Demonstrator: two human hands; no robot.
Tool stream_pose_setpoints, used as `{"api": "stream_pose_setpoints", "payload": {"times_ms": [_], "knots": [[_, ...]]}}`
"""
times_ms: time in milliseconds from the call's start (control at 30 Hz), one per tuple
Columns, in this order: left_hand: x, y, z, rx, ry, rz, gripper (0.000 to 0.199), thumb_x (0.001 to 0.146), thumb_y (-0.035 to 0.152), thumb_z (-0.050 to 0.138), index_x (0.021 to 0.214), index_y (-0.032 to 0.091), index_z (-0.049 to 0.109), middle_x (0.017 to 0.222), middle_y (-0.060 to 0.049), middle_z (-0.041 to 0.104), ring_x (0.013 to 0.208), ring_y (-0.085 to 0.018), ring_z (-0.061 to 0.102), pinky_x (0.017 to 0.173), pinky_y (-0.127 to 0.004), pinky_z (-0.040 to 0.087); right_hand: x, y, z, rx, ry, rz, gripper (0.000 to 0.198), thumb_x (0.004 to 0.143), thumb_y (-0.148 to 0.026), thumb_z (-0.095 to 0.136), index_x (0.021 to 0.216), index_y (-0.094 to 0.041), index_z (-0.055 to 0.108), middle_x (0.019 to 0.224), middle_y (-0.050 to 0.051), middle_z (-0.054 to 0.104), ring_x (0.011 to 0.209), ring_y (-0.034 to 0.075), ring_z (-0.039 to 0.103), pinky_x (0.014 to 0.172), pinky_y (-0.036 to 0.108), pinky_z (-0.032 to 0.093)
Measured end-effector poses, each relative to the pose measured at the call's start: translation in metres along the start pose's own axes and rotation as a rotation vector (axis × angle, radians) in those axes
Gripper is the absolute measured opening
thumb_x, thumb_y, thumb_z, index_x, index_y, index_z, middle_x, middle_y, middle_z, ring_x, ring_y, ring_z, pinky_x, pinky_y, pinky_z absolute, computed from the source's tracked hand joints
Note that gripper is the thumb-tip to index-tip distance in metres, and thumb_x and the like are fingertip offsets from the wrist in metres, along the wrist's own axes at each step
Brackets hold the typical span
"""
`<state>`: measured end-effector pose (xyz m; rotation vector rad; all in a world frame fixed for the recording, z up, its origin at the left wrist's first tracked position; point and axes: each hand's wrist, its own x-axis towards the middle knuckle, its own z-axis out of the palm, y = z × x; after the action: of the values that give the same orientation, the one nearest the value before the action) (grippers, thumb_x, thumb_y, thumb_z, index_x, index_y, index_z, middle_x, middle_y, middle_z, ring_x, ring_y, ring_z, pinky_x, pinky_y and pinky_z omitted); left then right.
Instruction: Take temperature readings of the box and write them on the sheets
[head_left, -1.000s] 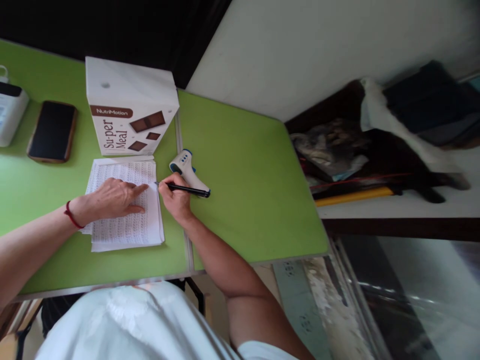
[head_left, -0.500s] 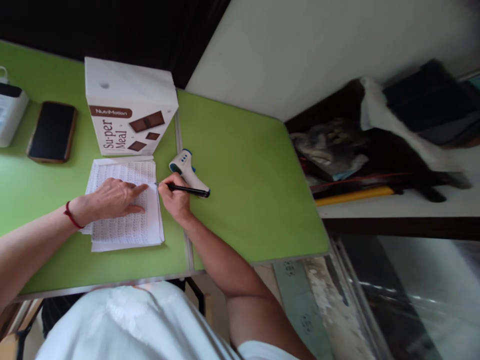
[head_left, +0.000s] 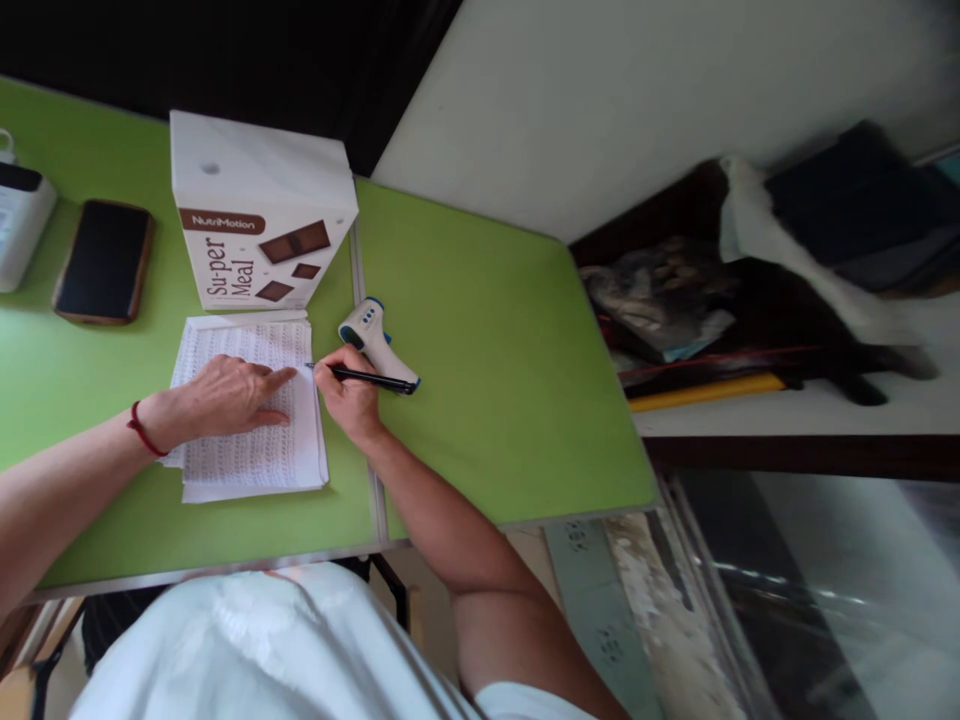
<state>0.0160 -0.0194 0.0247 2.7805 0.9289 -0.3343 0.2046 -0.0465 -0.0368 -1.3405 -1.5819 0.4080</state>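
papers (head_left: 259,460) lie under loosely spread left hand (head_left: 229,395), beside right hand (head_left: 351,402) clamped around pen (head_left: 379,380).

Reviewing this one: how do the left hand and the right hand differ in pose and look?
The left hand lies over the paper, index finger and thumb extended; the right hand curls around a pen beside the paper's right edge.
The left hand's wrist wears a red band; the right hand's is bare.
Both are gloveless and over the green table.
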Motion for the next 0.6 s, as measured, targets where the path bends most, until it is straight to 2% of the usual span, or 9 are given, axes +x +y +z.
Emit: {"api": "stream_pose_setpoints", "payload": {"times_ms": [333,467,533,600], "knots": [[0.000,0.000,-0.001,-0.016,-0.005,-0.010,0.056,0.093,0.047,0.052,0.137,0.013,0.045,0.096,-0.014,0.072,0.079,-0.028,0.069,0.056,-0.029,0.040,0.000,0.002,0.000,0.027,-0.004,0.006,0.015,0.083,-0.029,0.052,0.069,-0.022,0.048,0.058,-0.005,0.052,0.054,0.011,0.049,0.053,0.024,0.043],[-0.001,0.001,-0.002,-0.009,-0.003,-0.004,0.055,0.093,0.047,0.052,0.136,0.012,0.046,0.094,-0.014,0.072,0.078,-0.028,0.069,0.056,-0.029,0.040,-0.001,0.002,-0.002,0.062,0.059,0.007,0.012,0.083,-0.028,0.051,0.074,-0.022,0.048,0.061,-0.005,0.052,0.054,0.011,0.050,0.053,0.024,0.044],[0.000,0.000,0.000,-0.007,0.011,-0.001,0.056,0.092,0.047,0.052,0.135,0.012,0.047,0.093,-0.014,0.072,0.077,-0.028,0.069,0.055,-0.029,0.039,-0.001,-0.002,-0.006,0.030,0.116,-0.032,0.008,0.083,-0.027,0.053,0.078,-0.023,0.049,0.064,-0.005,0.053,0.054,0.011,0.050,0.053,0.025,0.045],[0.001,-0.003,0.004,-0.030,0.042,0.014,0.056,0.090,0.048,0.055,0.134,0.013,0.049,0.090,-0.012,0.072,0.074,-0.027,0.068,0.054,-0.029,0.038,0.000,-0.008,-0.013,-0.033,0.142,-0.131,0.003,0.083,-0.024,0.055,0.082,-0.023,0.052,0.070,-0.002,0.056,0.060,0.012,0.054,0.056,0.026,0.048]]}}
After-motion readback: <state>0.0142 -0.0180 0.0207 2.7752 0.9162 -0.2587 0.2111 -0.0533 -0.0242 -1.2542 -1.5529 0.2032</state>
